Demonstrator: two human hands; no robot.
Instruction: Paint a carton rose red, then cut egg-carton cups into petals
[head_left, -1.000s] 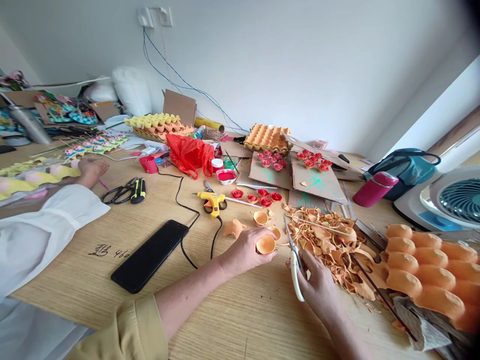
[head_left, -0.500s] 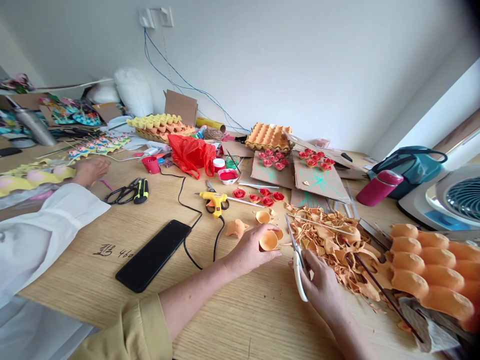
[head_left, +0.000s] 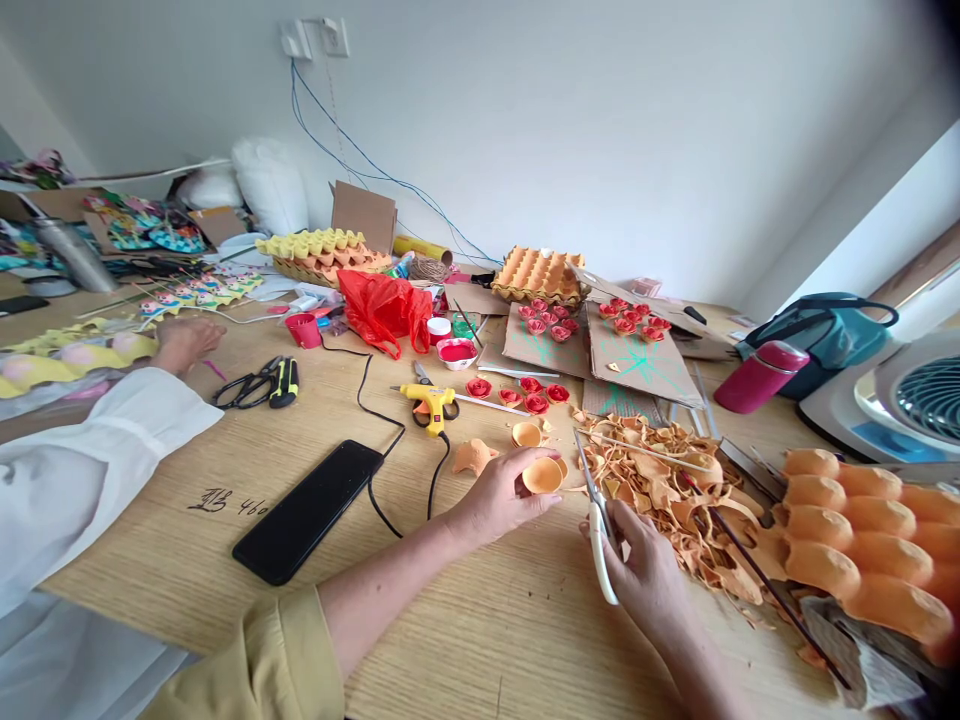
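Your left hand (head_left: pixel 499 500) had tipped the orange cup (head_left: pixel 542 477) slightly since the earlier frame, pinching its side between thumb and fingers. Your right hand (head_left: pixel 649 560) was curled around the white-handled scissors (head_left: pixel 601 550), just right of the cup, blades pointing away from you. Beyond sat the orange scraps (head_left: pixel 637 470), yellow glue gun (head_left: pixel 429 398), then red paper roses (head_left: pixel 535 403) and red bag (head_left: pixel 386 308).

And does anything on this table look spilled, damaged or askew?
No red paint looks spilled. Slightly odd: the yellow glue gun lies sideways across scissors, and carton scraps sprawl loose beside the orange egg tray, looking untidy.
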